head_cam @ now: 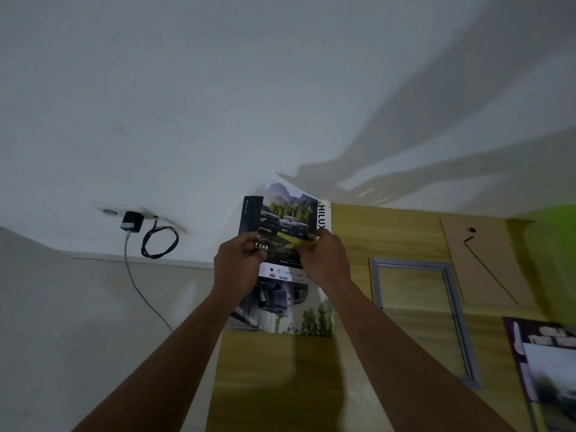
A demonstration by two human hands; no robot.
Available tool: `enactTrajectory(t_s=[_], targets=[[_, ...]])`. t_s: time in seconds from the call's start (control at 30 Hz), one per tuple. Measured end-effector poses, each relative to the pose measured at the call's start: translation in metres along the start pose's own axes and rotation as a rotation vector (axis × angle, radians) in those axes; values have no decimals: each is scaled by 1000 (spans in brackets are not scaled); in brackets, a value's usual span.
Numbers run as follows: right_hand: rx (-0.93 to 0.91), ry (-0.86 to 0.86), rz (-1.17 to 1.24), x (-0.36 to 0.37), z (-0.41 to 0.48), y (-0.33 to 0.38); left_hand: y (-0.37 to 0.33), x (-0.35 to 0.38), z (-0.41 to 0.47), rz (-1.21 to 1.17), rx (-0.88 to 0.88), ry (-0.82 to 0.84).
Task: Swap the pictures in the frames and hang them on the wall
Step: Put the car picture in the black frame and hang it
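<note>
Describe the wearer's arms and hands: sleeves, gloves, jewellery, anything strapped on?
Both are bare. The left forearm and right forearm show no sleeve down to the bottom edge of the frame. The left hand and right hand wear no gloves. No watch, band or ring shows, though the view is dim and slightly blurred. No cables or markings on either arm.

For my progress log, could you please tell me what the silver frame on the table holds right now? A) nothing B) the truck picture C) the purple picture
A: the silver frame lies empty on the table, wood showing through it, while the left hand and right hand hold the truck picture.
</note>
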State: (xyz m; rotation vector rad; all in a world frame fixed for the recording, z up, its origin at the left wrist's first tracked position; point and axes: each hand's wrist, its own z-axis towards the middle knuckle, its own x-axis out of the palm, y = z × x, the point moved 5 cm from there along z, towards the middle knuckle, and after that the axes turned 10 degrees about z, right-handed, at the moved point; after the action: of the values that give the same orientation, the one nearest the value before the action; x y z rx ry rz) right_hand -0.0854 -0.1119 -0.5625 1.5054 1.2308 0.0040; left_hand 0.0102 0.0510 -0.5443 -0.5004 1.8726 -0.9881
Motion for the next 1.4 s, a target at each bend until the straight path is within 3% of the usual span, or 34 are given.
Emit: enactTrajectory(t_s=[0.1, 0.23, 0.5, 0.6, 0.73, 0.87, 1.1, 1.4], targets=[[6, 1, 152, -13, -5, 10, -3, -10, -1, -95, 5, 5], [-57, 2, 302, -30, -26, 38, -31, -18, -18, -34, 203, -41], [-152, -135, 395, -94, -56, 72, -94, 4, -78, -5, 423, 21], [-126, -220, 363, -121, -67, 55, -99, 20, -95, -54, 365, 54], [-70, -192, 481, -150, -80, 18, -95, 29, -91, 70, 311, -57], [25, -122, 627, -178, -100, -26, -91, 54, -93, -62, 104, 218], [32, -225, 594, -205, -108, -103, -89, 108, -129, -67, 88, 270], [31, -86, 372, -204, -93, -186, -86, 179, -155, 113, 169, 251]])
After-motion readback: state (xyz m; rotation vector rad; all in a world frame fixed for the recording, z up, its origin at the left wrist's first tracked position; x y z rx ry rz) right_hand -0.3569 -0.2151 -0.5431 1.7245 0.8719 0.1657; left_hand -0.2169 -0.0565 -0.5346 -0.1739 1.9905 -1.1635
